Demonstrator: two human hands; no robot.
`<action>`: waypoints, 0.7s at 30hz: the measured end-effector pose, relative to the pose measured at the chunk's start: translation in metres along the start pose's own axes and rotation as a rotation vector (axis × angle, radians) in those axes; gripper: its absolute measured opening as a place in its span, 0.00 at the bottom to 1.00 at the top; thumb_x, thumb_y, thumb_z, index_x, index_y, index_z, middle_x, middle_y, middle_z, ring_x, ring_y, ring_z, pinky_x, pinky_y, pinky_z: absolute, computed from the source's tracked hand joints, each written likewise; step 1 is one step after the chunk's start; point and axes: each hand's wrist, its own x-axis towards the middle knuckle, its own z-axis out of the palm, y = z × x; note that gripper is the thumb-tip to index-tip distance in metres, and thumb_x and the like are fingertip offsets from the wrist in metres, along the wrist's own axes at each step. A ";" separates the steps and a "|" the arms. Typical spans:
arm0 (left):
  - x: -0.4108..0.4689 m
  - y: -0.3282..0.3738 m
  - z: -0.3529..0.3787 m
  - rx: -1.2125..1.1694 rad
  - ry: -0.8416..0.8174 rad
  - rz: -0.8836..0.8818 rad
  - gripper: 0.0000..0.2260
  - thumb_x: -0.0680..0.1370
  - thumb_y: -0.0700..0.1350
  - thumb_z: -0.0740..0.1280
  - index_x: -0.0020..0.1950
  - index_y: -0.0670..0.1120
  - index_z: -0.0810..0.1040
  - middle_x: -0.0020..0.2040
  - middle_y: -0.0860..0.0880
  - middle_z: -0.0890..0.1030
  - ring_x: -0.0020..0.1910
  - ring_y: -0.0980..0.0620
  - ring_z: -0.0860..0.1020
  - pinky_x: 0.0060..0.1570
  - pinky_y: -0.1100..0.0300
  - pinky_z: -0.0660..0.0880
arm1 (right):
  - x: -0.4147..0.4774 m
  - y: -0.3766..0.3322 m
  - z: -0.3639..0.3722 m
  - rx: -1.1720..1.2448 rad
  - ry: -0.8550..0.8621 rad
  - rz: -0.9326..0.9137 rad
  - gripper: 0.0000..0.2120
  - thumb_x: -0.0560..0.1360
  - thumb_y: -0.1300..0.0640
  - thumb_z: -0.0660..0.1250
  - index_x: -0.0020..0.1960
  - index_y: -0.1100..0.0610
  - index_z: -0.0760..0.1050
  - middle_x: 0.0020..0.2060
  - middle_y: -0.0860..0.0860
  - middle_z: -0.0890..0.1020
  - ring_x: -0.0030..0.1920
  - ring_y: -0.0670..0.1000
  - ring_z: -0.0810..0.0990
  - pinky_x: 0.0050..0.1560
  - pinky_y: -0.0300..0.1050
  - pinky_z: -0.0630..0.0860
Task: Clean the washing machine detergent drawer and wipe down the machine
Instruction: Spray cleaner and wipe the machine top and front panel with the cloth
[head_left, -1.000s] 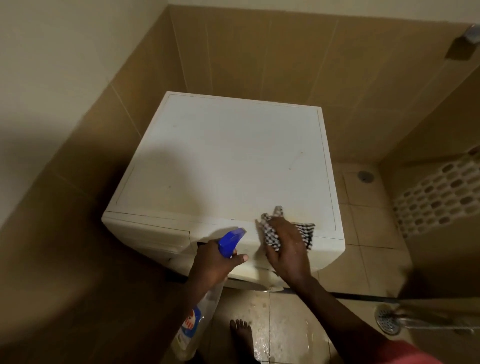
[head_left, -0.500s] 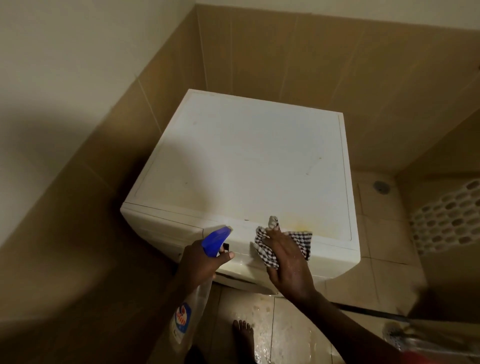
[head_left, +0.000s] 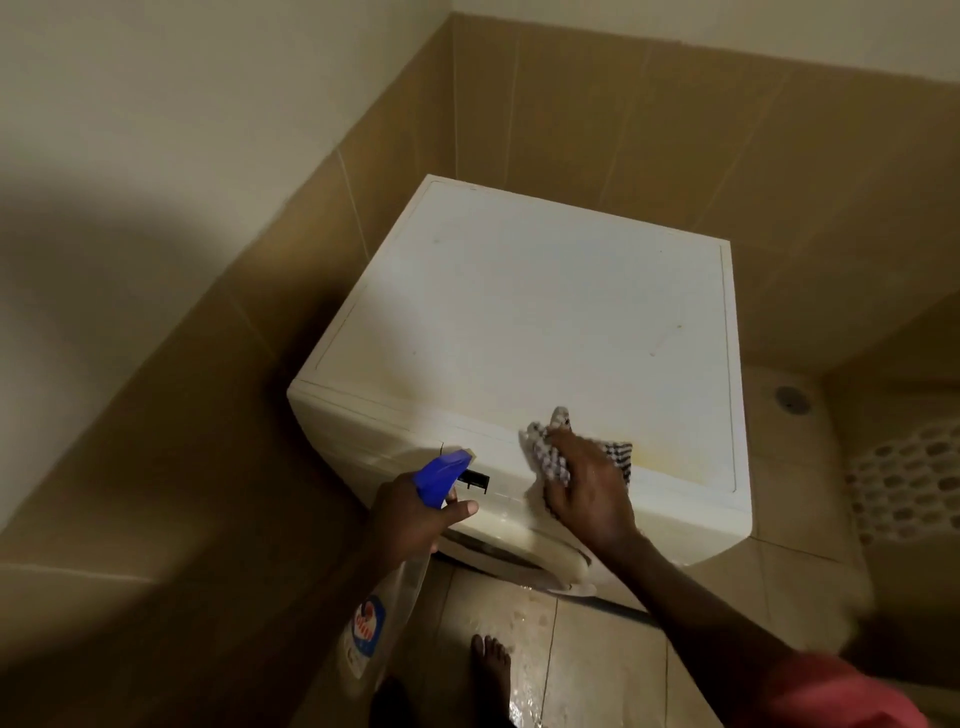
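Note:
A white washing machine (head_left: 519, 312) stands in a tiled corner, seen from above. My right hand (head_left: 587, 493) presses a black-and-white checked cloth (head_left: 618, 454) against the front top edge of the machine, fingers curled over it. My left hand (head_left: 415, 512) grips a spray bottle (head_left: 374, 623) by its neck; the blue trigger head (head_left: 441, 473) points toward the machine's front panel. A dark slot (head_left: 475, 480) shows on the front panel just right of the nozzle. A yellowish stain (head_left: 675, 462) lies on the top, right of the cloth.
Brown tiled walls close in behind and to the left of the machine. The tiled floor (head_left: 597, 649) in front is wet, and a bare foot (head_left: 491, 660) stands on it. A floor drain (head_left: 792, 400) sits at the right, with a perforated white basket (head_left: 909, 478) beyond.
The view has swung left, so the machine sits further right. My right hand and cloth stay at the front top edge; my left hand still holds the bottle beside the panel.

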 end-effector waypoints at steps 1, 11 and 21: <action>-0.001 0.000 0.001 0.005 0.000 0.005 0.14 0.71 0.47 0.77 0.48 0.41 0.78 0.36 0.44 0.80 0.27 0.54 0.78 0.30 0.64 0.76 | 0.006 -0.003 0.002 0.011 0.003 0.045 0.21 0.65 0.61 0.63 0.58 0.59 0.78 0.56 0.55 0.82 0.56 0.57 0.80 0.58 0.40 0.69; 0.003 -0.005 -0.004 -0.008 0.035 0.001 0.15 0.69 0.49 0.78 0.47 0.42 0.79 0.43 0.39 0.83 0.31 0.51 0.78 0.37 0.56 0.80 | 0.006 -0.021 0.002 0.006 0.029 0.030 0.21 0.63 0.65 0.66 0.56 0.59 0.78 0.54 0.55 0.83 0.55 0.55 0.81 0.57 0.37 0.70; 0.004 -0.006 0.006 0.026 0.064 -0.028 0.15 0.69 0.48 0.78 0.49 0.43 0.79 0.41 0.44 0.82 0.36 0.47 0.81 0.45 0.49 0.82 | 0.003 -0.019 0.011 0.016 0.028 0.052 0.21 0.65 0.62 0.65 0.58 0.59 0.79 0.57 0.54 0.83 0.58 0.54 0.80 0.61 0.32 0.65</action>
